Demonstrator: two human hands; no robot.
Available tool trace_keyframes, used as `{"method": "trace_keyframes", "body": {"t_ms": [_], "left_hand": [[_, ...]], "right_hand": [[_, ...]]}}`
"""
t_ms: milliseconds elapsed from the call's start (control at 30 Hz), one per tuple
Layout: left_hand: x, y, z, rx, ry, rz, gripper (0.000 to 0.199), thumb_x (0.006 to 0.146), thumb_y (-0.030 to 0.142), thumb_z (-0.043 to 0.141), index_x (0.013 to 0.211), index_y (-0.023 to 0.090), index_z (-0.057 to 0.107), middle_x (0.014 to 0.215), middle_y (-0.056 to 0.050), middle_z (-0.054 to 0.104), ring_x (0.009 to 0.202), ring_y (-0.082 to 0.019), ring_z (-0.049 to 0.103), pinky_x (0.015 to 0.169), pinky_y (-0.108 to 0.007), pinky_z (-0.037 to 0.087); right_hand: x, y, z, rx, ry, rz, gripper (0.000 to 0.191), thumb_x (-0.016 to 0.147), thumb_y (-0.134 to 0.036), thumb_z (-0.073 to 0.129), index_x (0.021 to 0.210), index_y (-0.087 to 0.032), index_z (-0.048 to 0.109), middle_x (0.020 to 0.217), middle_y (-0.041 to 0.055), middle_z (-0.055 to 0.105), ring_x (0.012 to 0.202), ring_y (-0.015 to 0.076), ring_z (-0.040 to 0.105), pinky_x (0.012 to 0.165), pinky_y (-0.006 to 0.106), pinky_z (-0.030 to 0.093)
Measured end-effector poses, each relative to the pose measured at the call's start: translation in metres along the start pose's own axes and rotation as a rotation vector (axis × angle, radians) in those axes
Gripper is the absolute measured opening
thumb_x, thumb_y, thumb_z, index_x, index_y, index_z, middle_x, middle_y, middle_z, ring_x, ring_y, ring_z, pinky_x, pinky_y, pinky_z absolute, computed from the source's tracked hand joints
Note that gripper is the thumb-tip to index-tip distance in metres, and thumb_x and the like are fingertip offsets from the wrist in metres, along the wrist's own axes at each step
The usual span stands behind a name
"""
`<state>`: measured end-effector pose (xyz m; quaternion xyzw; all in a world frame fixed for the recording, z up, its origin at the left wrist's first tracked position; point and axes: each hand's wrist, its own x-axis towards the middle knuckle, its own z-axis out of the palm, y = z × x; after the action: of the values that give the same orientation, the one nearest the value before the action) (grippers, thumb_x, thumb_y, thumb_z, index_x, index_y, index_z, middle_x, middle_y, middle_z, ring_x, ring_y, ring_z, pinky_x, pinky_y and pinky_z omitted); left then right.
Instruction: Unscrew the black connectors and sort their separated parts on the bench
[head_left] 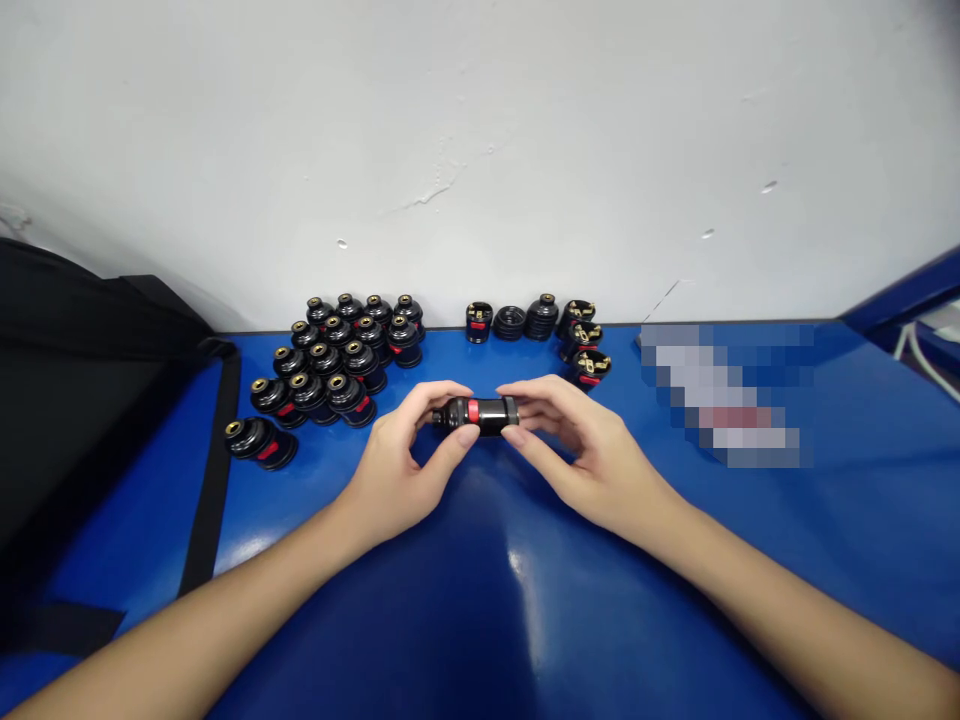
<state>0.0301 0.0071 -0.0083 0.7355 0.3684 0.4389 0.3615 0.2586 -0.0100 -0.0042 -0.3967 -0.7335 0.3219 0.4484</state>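
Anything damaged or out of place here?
Yes: the wall shows small chip-like marks and a rough patch, breaking its otherwise plain surface. One black socket, front left, sits out of line with the rows.

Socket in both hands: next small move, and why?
Perhaps a slight twist with the right hand, the left hand steadying: the right has the rimmed end of the socket, the left grips near its red part.

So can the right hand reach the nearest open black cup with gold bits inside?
Probably yes: the open black cup sits just beyond the right hand, and nothing seems to block the way. But that hand holds the black-and-red piece, so it might need to let go first.
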Motion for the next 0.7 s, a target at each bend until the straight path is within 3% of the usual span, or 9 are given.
{"method": "trace_keyframes", "body": {"t_ms": [167,333,467,567,633,700], "left_hand": [[0.002,0.003,-0.001,-0.008,0.017,-0.161,0.026,0.107,0.043,0.058,0.110,0.020,0.069,0.090,-0.002,0.077,0.080,-0.017,0.074,0.078,-0.029,0.059],[0.000,-0.001,0.000,0.001,-0.037,0.036,0.027,0.101,0.029,0.068,0.127,0.022,0.063,0.121,-0.006,0.073,0.112,-0.020,0.072,0.101,-0.033,0.057],[-0.002,-0.001,0.000,0.015,-0.077,0.094,0.032,0.099,0.024,0.070,0.131,0.023,0.061,0.128,-0.009,0.071,0.121,-0.022,0.070,0.108,-0.036,0.054],[-0.001,0.004,-0.001,0.042,-0.045,0.019,0.026,0.102,0.030,0.067,0.126,0.021,0.063,0.118,-0.007,0.075,0.108,-0.020,0.074,0.099,-0.033,0.057],[0.000,0.008,-0.001,0.048,-0.023,-0.080,0.020,0.106,0.036,0.059,0.116,0.020,0.067,0.102,-0.004,0.078,0.088,-0.017,0.075,0.082,-0.029,0.059],[0.001,0.010,-0.001,0.039,-0.020,-0.152,0.027,0.109,0.041,0.053,0.105,0.019,0.068,0.087,-0.002,0.077,0.070,-0.014,0.072,0.068,-0.026,0.056]], "right_hand": [[0.001,-0.001,-0.002,-0.122,-0.011,-0.191,0.035,0.098,-0.018,0.072,0.131,-0.028,0.063,0.127,0.0075,0.063,0.122,0.0220,0.067,0.107,0.039,0.062],[0.001,-0.003,-0.004,-0.161,-0.002,-0.116,0.046,0.098,-0.031,0.075,0.140,-0.025,0.057,0.133,0.0105,0.064,0.123,0.0249,0.068,0.107,0.042,0.062],[0.001,-0.002,-0.004,-0.140,-0.043,0.023,0.022,0.108,-0.035,0.058,0.127,-0.024,0.064,0.113,0.0069,0.074,0.102,0.0217,0.077,0.092,0.038,0.066],[0.001,-0.002,-0.005,-0.112,-0.031,-0.003,0.023,0.105,-0.034,0.066,0.126,-0.024,0.066,0.112,0.0060,0.073,0.099,0.0208,0.076,0.092,0.036,0.066],[0.000,-0.003,-0.004,-0.099,-0.022,-0.081,0.030,0.100,-0.031,0.074,0.128,-0.025,0.066,0.116,0.0062,0.070,0.103,0.0207,0.074,0.095,0.036,0.065],[0.000,-0.005,-0.004,-0.137,-0.026,-0.171,0.032,0.098,-0.026,0.076,0.128,-0.026,0.066,0.116,0.0065,0.069,0.107,0.0212,0.072,0.096,0.036,0.064]]}}
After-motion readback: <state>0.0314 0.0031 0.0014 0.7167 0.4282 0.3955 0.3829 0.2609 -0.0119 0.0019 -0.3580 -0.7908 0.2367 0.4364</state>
